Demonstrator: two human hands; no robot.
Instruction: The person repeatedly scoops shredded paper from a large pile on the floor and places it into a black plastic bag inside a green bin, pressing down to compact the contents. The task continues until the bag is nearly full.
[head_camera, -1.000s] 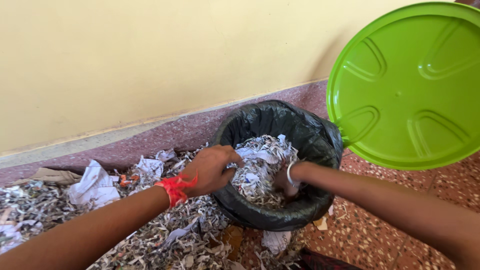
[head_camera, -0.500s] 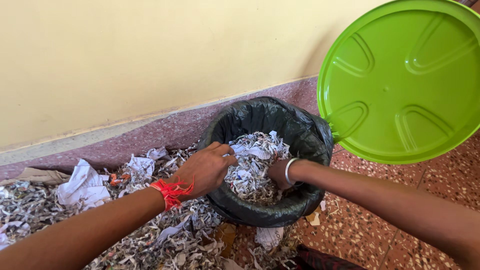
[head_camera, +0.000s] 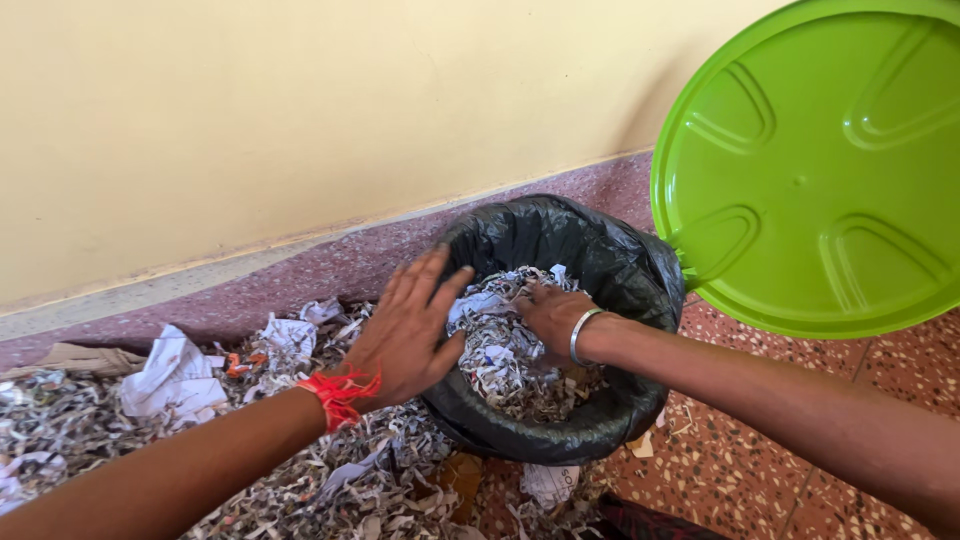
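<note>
Speckled terrazzo floor (head_camera: 850, 380), maroon border strip along the wall edge. Shredded paper heap (head_camera: 300, 480) spread over its left part, crumpled white sheets (head_camera: 175, 385) among it. Black-lined bin (head_camera: 600, 270) stands mid-floor, touching the heap.

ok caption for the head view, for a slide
Both hands, left hand and right hand, press shredded paper into a black-lined bin, green lid raised.

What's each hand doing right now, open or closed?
Left hand: open, fingers spread, over the bin rim.
Right hand: open, flat on the shredded paper.
</note>
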